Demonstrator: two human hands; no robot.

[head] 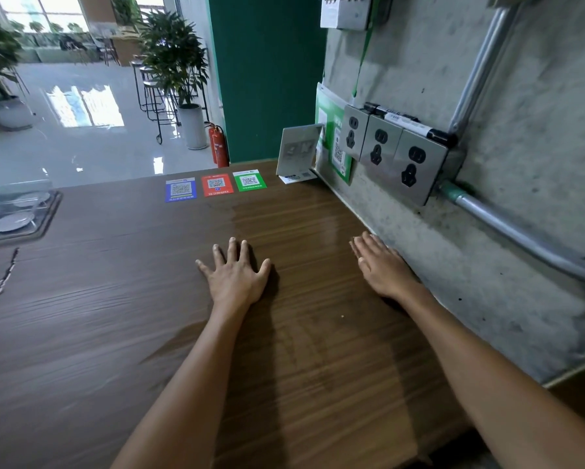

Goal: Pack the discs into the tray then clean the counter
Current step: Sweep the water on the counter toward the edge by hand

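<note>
Both of my hands lie flat on the brown wooden counter (pixel 115 299). My left hand (pixel 236 275) rests palm down near the middle with its fingers spread and nothing in it. My right hand (pixel 382 265) lies palm down beside the concrete wall, fingers together, also holding nothing. At the far left edge sits a dark tray (pixel 49 216) under a clear cover, with silver discs (pixel 13 221) lying in it. The tray is well out of reach of both hands.
Blue, red and green QR code stickers (pixel 215 186) lie flat at the counter's far edge. A small white stand-up sign (pixel 298 150) stands in the far right corner. Metal wall sockets (pixel 386 150) and a pipe (pixel 521 228) line the wall on the right. A crack (pixel 3 282) marks the counter's left side.
</note>
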